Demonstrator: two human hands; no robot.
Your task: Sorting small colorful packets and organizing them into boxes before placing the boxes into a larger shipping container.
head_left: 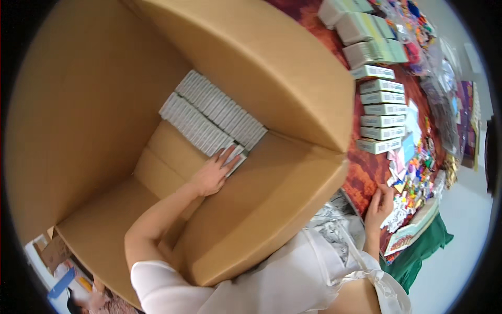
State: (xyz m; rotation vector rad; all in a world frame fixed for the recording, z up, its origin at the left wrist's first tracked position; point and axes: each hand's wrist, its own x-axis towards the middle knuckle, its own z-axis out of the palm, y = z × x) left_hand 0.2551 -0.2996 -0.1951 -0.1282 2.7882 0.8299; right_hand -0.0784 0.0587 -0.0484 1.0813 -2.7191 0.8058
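My left hand (209, 177) reaches deep into a big brown cardboard carton (261, 222). Its fingers are bent over a small white box (239, 153) at the near right end of a row, and part of that box is hidden under them. Two rows of thin white boxes (214, 107) stand packed side by side against the carton's far wall. Outside the carton, at the edge of a red patterned cloth, my right hand (380, 204) is loosely bent with its fingers apart. Nothing shows in it, and small colourful pieces (413, 178) lie just beyond it.
A column of white boxes (384, 109) lies on the red cloth (361, 180) right of the carton, with stacks of pale green-and-white packs (361, 29) behind. Clear plastic bags (442, 99) line the far side. A green cloth (426, 246) hangs at the right. Another person (99, 302) shows at lower left.
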